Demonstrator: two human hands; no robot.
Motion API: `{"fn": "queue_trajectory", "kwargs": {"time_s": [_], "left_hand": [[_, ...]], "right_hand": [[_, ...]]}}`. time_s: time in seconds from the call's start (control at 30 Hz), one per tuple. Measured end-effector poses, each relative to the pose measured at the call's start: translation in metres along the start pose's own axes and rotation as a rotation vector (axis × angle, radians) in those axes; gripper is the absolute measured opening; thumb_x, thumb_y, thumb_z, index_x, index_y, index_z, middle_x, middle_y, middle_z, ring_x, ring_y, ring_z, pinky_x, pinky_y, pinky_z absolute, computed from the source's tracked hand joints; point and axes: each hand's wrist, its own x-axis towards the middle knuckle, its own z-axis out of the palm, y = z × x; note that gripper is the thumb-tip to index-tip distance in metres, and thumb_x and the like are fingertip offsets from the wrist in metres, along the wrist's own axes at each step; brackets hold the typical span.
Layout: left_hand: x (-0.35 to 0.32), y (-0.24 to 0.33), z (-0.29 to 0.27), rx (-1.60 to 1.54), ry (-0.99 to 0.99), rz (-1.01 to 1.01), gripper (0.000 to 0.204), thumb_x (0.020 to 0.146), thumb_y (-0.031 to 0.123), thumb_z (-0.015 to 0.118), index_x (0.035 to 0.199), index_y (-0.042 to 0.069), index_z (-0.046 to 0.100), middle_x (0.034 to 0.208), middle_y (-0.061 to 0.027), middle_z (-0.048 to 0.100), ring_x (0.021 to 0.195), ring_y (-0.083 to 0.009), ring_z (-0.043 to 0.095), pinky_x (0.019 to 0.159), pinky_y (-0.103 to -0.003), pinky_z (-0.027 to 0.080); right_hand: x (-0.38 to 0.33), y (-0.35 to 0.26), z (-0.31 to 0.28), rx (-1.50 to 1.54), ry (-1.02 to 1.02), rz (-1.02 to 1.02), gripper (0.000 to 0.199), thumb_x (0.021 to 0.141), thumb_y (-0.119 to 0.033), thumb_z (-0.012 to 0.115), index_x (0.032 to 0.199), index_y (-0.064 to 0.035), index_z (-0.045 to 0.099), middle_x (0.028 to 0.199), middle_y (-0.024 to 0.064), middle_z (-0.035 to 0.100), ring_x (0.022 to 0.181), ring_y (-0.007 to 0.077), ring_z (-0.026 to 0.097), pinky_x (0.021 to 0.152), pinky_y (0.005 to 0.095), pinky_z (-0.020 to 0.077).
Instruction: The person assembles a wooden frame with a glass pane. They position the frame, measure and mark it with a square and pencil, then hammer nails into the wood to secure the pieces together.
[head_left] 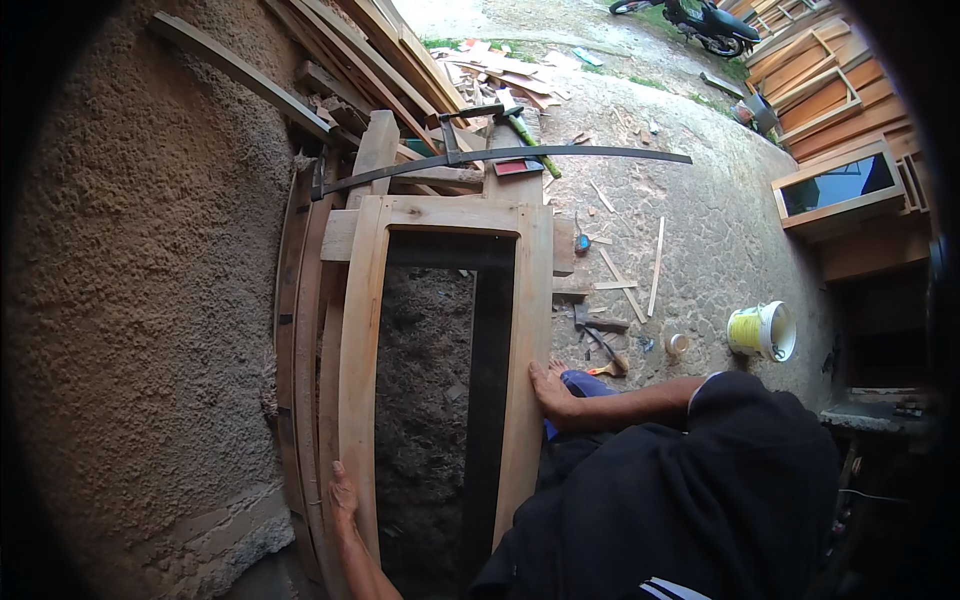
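A pale wooden frame [360,330] made of two long stiles and a top rail stands before me, leaning toward a rough plastered wall [150,300]. My left hand [343,495] grips the outer edge of the left stile low down. My right hand [550,388] is wrapped over the outer edge of the right stile [530,320] at mid height, the forearm reaching in from the right. A long dark metal bar clamp [560,153] lies across the top of the frame.
Planks and offcuts [340,60] lean against the wall beyond the frame. A green-handled hammer [527,135] lies near the clamp. Hand tools [603,345], wood strips, and a white bucket [765,330] are on the concrete ground. Stacked wooden frames [835,100] stand right; a motorcycle [700,20] is parked far back.
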Motion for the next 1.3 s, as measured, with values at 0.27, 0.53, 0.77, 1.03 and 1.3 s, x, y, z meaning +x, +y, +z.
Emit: {"fn": "queue_trajectory", "kwargs": {"time_s": [0.27,0.53,0.77,1.03,1.3], "left_hand": [[-0.003,0.013,0.014,0.002,0.409,0.126,0.067,0.102,0.059,0.044,0.120,-0.002,0.065,0.113,-0.0221,0.068,0.106,-0.0428,0.064,0.091,-0.050,0.049],[-0.015,0.280,0.073,-0.048,0.720,0.789,0.016,0.096,0.017,0.068,0.105,0.004,0.068,0.103,-0.0116,0.068,0.095,-0.0325,0.065,0.087,-0.045,0.051],[0.035,0.551,0.153,0.141,0.334,1.138,0.030,0.086,0.023,0.075,0.113,0.010,0.070,0.117,-0.0080,0.069,0.113,-0.0281,0.062,0.096,-0.045,0.048],[0.112,0.663,0.246,0.589,0.208,1.071,0.019,0.086,0.016,0.068,0.105,0.011,0.064,0.117,-0.0084,0.060,0.116,-0.0274,0.060,0.094,-0.043,0.050],[0.124,0.661,0.278,0.676,0.325,1.147,0.020,0.082,0.016,0.070,0.100,0.012,0.063,0.102,-0.0056,0.059,0.100,-0.0254,0.061,0.083,-0.043,0.051]], "right_hand": [[0.032,-0.069,-0.118,-0.433,-0.366,0.182,0.064,0.103,-0.059,0.043,0.100,-0.0030,0.073,0.073,0.0095,0.072,0.075,0.0215,0.072,0.065,0.0377,0.0562],[0.184,-0.241,-0.217,-0.961,0.322,-0.677,0.037,0.099,-0.037,0.057,0.118,-0.0069,0.066,0.113,0.0209,0.068,0.104,0.0399,0.066,0.090,0.0494,0.0535],[0.303,-0.319,-0.233,-1.324,0.254,-0.760,0.070,0.087,-0.043,0.074,0.146,-0.0175,0.046,0.132,0.0166,0.059,0.124,0.0366,0.057,0.102,0.0507,0.0454],[0.343,-0.334,-0.237,-1.493,0.049,-0.704,0.100,0.078,-0.031,0.079,0.161,-0.0275,0.023,0.134,0.0214,0.059,0.126,0.0400,0.057,0.101,0.0569,0.0456],[0.361,-0.330,-0.245,-1.400,-0.065,-0.681,0.099,0.082,-0.024,0.068,0.163,-0.0135,0.012,0.106,0.0220,0.071,0.095,0.0398,0.070,0.076,0.0516,0.0539]]}}
